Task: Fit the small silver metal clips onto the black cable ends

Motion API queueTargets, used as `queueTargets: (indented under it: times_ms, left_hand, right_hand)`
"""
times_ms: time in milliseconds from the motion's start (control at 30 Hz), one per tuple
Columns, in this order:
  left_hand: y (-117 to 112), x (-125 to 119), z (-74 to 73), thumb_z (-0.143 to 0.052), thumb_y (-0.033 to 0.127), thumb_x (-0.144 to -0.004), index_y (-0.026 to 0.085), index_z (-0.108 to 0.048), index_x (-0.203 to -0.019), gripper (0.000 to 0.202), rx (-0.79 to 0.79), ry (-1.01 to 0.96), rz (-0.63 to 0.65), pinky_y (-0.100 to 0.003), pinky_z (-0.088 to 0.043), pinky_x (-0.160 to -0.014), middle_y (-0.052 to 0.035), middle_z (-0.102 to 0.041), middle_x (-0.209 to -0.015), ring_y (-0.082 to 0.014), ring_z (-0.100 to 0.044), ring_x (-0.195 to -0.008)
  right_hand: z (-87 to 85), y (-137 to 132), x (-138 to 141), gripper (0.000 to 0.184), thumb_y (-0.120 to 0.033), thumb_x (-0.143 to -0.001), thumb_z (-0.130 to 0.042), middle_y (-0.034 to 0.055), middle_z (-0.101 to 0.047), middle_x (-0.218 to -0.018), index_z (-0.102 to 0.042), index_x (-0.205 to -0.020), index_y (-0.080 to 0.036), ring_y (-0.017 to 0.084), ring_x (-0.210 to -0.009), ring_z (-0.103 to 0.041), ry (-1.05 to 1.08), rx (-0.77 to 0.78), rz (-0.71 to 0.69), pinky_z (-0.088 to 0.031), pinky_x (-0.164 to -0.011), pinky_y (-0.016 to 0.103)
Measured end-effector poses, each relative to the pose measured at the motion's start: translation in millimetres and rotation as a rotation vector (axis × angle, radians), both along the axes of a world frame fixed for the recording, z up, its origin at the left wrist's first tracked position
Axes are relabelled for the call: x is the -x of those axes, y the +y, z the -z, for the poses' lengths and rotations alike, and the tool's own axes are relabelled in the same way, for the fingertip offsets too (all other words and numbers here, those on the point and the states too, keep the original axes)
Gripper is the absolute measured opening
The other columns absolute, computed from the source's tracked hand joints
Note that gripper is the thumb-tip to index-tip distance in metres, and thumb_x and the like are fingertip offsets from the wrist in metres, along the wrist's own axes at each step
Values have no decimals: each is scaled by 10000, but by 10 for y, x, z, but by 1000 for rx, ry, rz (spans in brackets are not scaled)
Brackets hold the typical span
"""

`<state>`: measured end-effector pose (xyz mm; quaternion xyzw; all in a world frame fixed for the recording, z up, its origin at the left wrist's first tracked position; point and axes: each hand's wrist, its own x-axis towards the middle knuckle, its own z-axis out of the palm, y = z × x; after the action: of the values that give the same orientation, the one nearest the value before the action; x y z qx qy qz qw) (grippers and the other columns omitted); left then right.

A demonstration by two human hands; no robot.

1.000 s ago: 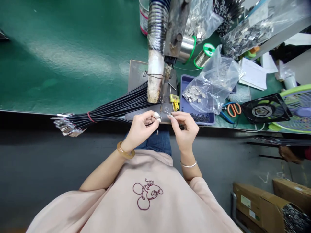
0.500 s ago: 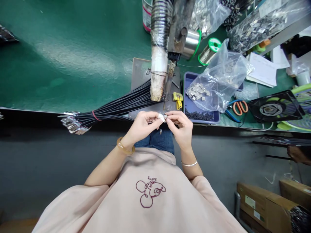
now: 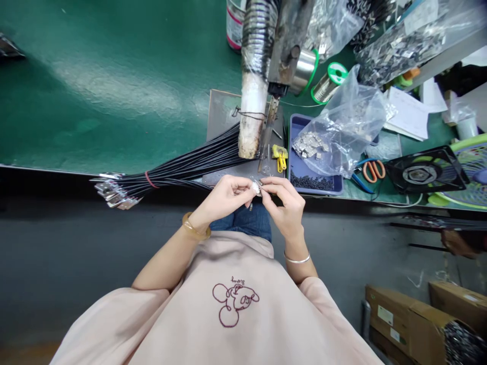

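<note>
At the table's front edge my left hand (image 3: 231, 195) is closed in a pinch, with a small white piece (image 3: 256, 188) at its fingertips. Facing it, my right hand (image 3: 284, 202) pinches a small shiny metal piece (image 3: 260, 184) against the white one. Fingers hide most of both pieces, so I cannot tell their exact kind. A bundle of black cables (image 3: 182, 161), tied with a red band, lies left of my hands. Its metal connector ends (image 3: 116, 190) stick out over the edge. Above my fingertips stands a soldering iron (image 3: 269, 124) on a holder.
A white-ended duct hose (image 3: 251, 119) hangs beside the iron. Right of it lie a yellow clip (image 3: 280, 158), a blue tray (image 3: 338, 185) with metal shells and black bits, a plastic bag (image 3: 342, 121), solder spools (image 3: 330, 83), orange-handled cutters (image 3: 373, 170) and a black fan (image 3: 426, 175).
Both hands have shifted very slightly to the right and down, still pinched together. The small pieces stay between the fingertips. The camera view has moved a little.
</note>
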<state>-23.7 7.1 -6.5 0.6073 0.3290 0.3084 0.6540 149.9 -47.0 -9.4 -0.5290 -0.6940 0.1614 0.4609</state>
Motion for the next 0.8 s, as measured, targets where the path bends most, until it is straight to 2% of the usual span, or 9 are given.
queueTargets:
  times_ms: [133, 233, 367, 467, 567, 700, 800]
  left_hand:
    - [17, 22, 45, -692, 303, -849, 125, -690, -639, 276, 12, -21, 4, -210, -452, -571, -28, -652, -610, -106, -561, -580]
    - [9, -8, 74, -743, 265, -771, 125, -743, -724, 148, 70, -95, -88, -227, -489, -626, -39, -698, -697, -126, -600, -647]
    - [-18, -84, 59, -749, 203, -693, 122, -696, -658, 104, 121, -135, -251, -200, -448, -597, -10, -655, -644, -92, -555, -603]
    - [-26, -122, 41, -747, 200, -670, 122, -676, -652, 106, 142, -138, -298, -183, -411, -556, 5, -628, -621, -76, -522, -572]
    - [-24, -138, 42, -738, 207, -673, 126, -668, -663, 108, 155, -160, -298, -180, -403, -539, 4, -624, -619, -73, -513, -558]
    - [-36, -150, 64, -724, 210, -683, 130, -655, -670, 105, 157, -162, -322, -173, -358, -502, 23, -559, -564, -61, -454, -515]
    - [-52, -159, 79, -720, 207, -686, 134, -652, -674, 100, 138, -149, -360, -179, -322, -489, 36, -511, -542, -57, -409, -500]
  right_hand:
    - [54, 35, -3, 51, -188, -889, -674, 39, -733, -1005, -707, -867, -220, 152, -891, -735, 270, 180, -34, -645, -757, 272]
    - [98, 41, 2, 50, -226, -907, -667, 49, -716, -1033, -694, -867, -212, 156, -880, -752, 390, 224, 7, -652, -790, 289]
    - [97, -12, 32, 91, -225, -969, -578, 56, -719, -1066, -668, -956, -231, 180, -951, -757, 334, 42, 153, -650, -845, 349]
    - [62, -41, 60, 99, -168, -930, -628, 42, -742, -1031, -673, -970, -246, 187, -955, -748, 146, -125, 167, -651, -816, 362]
    - [34, -33, 79, 172, -98, -870, -685, 28, -756, -980, -686, -953, -248, 172, -915, -738, 25, -225, 143, -641, -802, 348]
    - [63, -16, 83, 175, -101, -877, -675, 21, -766, -954, -686, -961, -255, 177, -888, -746, -19, -261, 126, -641, -791, 364]
    - [116, -19, 81, 123, -145, -912, -639, 40, -769, -1006, -671, -976, -245, 188, -916, -759, 56, -188, 150, -648, -784, 367]
